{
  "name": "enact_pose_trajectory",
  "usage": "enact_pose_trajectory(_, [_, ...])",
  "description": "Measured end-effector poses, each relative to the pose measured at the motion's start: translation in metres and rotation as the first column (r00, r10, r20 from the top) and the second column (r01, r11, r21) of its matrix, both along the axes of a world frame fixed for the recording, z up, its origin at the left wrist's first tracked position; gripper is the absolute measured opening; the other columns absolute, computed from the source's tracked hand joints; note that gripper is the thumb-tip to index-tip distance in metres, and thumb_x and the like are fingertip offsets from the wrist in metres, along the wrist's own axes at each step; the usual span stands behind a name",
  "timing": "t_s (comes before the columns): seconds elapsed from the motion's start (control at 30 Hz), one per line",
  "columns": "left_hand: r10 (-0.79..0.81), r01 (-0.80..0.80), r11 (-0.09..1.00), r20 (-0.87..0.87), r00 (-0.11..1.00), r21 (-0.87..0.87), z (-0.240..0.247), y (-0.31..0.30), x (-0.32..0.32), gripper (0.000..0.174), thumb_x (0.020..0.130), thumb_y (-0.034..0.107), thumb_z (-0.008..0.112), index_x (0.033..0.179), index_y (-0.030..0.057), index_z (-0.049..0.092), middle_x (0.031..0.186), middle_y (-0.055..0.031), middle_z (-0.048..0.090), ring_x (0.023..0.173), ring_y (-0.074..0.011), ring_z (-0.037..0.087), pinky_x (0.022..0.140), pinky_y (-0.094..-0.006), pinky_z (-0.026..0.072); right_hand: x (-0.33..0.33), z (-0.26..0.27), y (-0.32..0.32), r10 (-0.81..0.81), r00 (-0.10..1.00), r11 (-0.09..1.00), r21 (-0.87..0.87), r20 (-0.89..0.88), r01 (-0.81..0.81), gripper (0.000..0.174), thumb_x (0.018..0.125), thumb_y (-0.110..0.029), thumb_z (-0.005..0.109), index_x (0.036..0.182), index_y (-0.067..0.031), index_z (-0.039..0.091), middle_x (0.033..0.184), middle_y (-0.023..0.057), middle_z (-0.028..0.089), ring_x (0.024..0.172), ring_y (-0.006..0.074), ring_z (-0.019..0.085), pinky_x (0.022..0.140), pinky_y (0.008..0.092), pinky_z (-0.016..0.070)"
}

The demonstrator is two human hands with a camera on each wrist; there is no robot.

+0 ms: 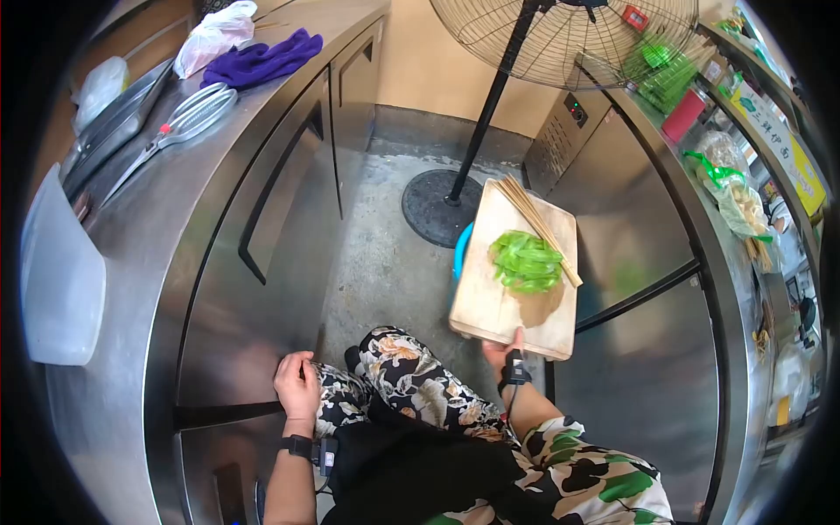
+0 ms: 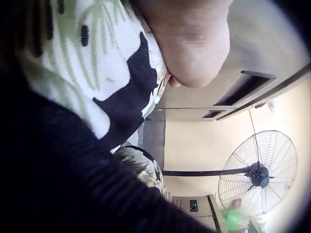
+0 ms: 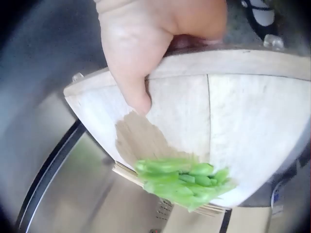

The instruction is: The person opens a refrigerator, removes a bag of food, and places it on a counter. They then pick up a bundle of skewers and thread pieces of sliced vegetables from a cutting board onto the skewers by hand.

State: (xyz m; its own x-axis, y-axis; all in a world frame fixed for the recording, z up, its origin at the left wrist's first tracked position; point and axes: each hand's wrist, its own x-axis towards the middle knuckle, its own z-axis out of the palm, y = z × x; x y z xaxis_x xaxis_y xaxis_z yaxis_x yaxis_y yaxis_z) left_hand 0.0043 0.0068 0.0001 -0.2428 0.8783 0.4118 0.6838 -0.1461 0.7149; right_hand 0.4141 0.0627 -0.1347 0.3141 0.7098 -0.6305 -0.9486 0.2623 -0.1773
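A wooden cutting board point(image 1: 479, 302) is held over the floor by my right hand point(image 1: 500, 352), its thumb on the top face and its fingers under the near edge. On the board lies a pile of sliced green vegetable point(image 1: 527, 262), with a damp patch beside it. A bundle of thin wooden sticks point(image 1: 544, 231) runs along the board's far right side. In the right wrist view the thumb point(image 3: 141, 99) presses near the wet patch. My left hand point(image 1: 297, 383), fingers loosely bent, rests by my knee against the steel cabinet point(image 1: 236, 350), holding nothing.
Behind the board, a blue rim point(image 1: 460, 249) peeks out. A fan point(image 1: 477, 131) stands on a round base ahead. The left counter holds scissors point(image 1: 179, 122), a purple cloth point(image 1: 262, 59) and a plastic container point(image 1: 63, 280). Steel cabinets point(image 1: 647, 385) and stocked shelves line the right.
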Motion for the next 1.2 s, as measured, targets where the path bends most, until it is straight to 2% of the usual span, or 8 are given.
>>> enact_pose_trajectory(0.23, [-0.034,0.034,0.999,-0.010,0.999,-0.008,-0.003,-0.002,0.004,0.009,0.076,0.000,0.049,0.079,0.0003,0.058,0.079,-0.0134,0.060,0.075,-0.0309,0.058,0.070,-0.0372,0.0461,-0.119,0.015,0.083,0.258,0.920,0.951,-0.091,-0.294,-0.296,0.056,0.087,-0.043,0.052,0.116,0.0046,0.045,0.115,0.0203,0.055,0.104,0.0327,0.056,0.093,0.0457,0.0432])
enact_pose_trajectory(0.4, [-0.026,0.026,1.000,-0.011,1.000,-0.012,-0.002,-0.001,0.003,0.009,0.076,0.000,0.049,0.079,0.0004,0.058,0.079,-0.0132,0.060,0.075,-0.0303,0.058,0.070,-0.0368,0.0463,-0.154,0.071,0.102,0.825,0.566,0.558,0.145,0.012,-0.817,0.042,0.095,-0.030,0.041,0.122,0.0019,0.039,0.122,0.0226,0.048,0.113,0.0318,0.049,0.094,0.0430,0.0430])
enact_pose_trajectory(0.5, [-0.018,0.017,1.000,-0.001,1.000,-0.022,-0.002,0.000,0.002,0.010,0.077,0.000,0.049,0.080,0.0000,0.058,0.079,-0.0133,0.060,0.075,-0.0299,0.058,0.070,-0.0362,0.0465,-0.111,0.104,0.085,0.806,0.317,0.296,0.124,0.499,-0.947,0.038,0.093,-0.029,0.045,0.118,0.0000,0.045,0.114,0.0199,0.054,0.107,0.0283,0.054,0.092,0.0398,0.0450])
enact_pose_trajectory(0.67, [-0.020,0.021,0.999,0.020,1.000,-0.031,0.000,0.002,0.001,0.010,0.078,0.000,0.048,0.081,-0.0006,0.058,0.079,-0.0134,0.060,0.075,-0.0292,0.058,0.070,-0.0355,0.0465,0.018,0.129,0.024,0.361,0.534,0.885,-0.100,0.764,-0.454,0.015,0.089,-0.022,0.054,0.088,-0.0074,0.055,0.073,0.0041,0.058,0.062,0.0108,0.055,0.057,0.0224,0.0467])
enact_pose_trajectory(0.77, [-0.020,0.021,0.999,0.029,0.999,-0.032,-0.003,0.004,0.000,0.010,0.077,-0.001,0.048,0.080,-0.0009,0.058,0.079,-0.0133,0.060,0.075,-0.0293,0.058,0.070,-0.0355,0.0464,0.108,0.071,0.012,0.319,0.569,0.932,-0.360,0.758,-0.044,0.026,0.085,-0.034,0.060,0.090,-0.0084,0.053,0.067,0.0010,0.051,0.059,0.0103,0.050,0.057,0.0227,0.0432])
enact_pose_trajectory(0.97, [0.001,0.000,0.999,0.020,1.000,-0.038,0.000,0.006,-0.001,0.009,0.077,-0.002,0.049,0.079,-0.0007,0.057,0.078,-0.0139,0.060,0.074,-0.0302,0.058,0.069,-0.0359,0.0464,0.129,0.027,0.048,0.480,0.783,0.808,-0.546,0.396,-0.220,0.072,0.074,-0.058,0.062,0.120,-0.0050,0.046,0.102,0.0081,0.055,0.090,0.0258,0.054,0.088,0.0521,0.0399])
enact_pose_trajectory(1.03, [0.005,-0.004,0.999,0.010,1.000,-0.044,0.001,0.007,-0.001,0.008,0.076,-0.002,0.050,0.079,-0.0006,0.057,0.078,-0.0142,0.059,0.074,-0.0305,0.058,0.069,-0.0360,0.0463,0.134,-0.013,0.071,0.478,0.701,0.862,-0.131,0.529,-0.489,0.057,0.084,-0.052,0.052,0.120,-0.0089,0.049,0.102,0.0102,0.060,0.091,0.0284,0.059,0.085,0.0493,0.0447])
enact_pose_trajectory(1.2, [0.025,-0.025,0.999,0.008,1.000,-0.037,0.005,0.008,0.001,0.009,0.075,-0.002,0.050,0.080,-0.0003,0.058,0.078,-0.0142,0.059,0.074,-0.0303,0.058,0.069,-0.0358,0.0462,0.154,-0.049,0.075,0.578,0.591,0.813,-0.330,0.563,-0.480,0.046,0.086,-0.048,0.051,0.119,-0.0164,0.051,0.105,0.0065,0.060,0.094,0.0229,0.058,0.081,0.0461,0.0466])
